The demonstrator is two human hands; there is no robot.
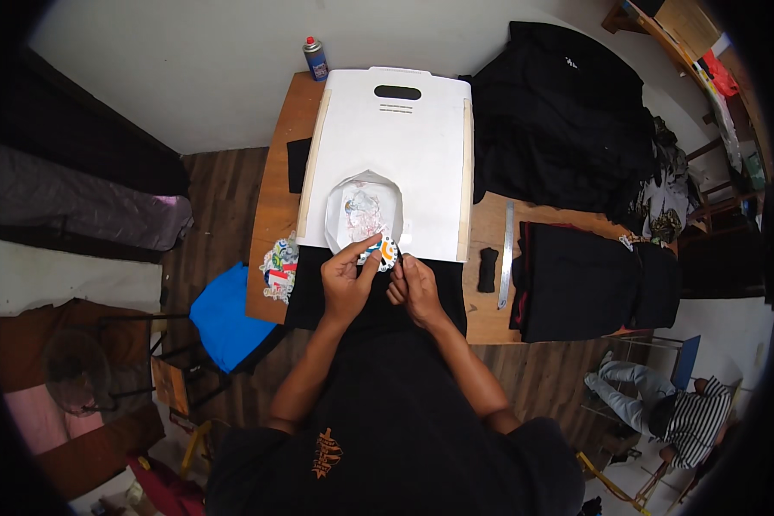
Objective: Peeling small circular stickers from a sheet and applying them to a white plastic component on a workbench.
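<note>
**Head view: both hands on one small sticker at the table's near edge**

Head view has us looking straight down at a wooden table [275, 206]. Our left hand [346, 284] pinches a small colourful sticker [382, 251] between thumb and fingertips, and our right hand [414, 288] is closed, with its fingertips at the sticker's lower edge, probably so one hand steadies it while the other works at the backing. The sticker sits just above a black cloth [443, 288] at the near edge, right where the white board [396, 163] ends. Its long axis looks tilted, upper end toward the far right, though it's too small to be sure. A crumpled clear sheet [363, 206] lies on the board, more stickers [279, 268] wait near the left edge, and a metal ruler [506, 254] lies to the right.
</note>
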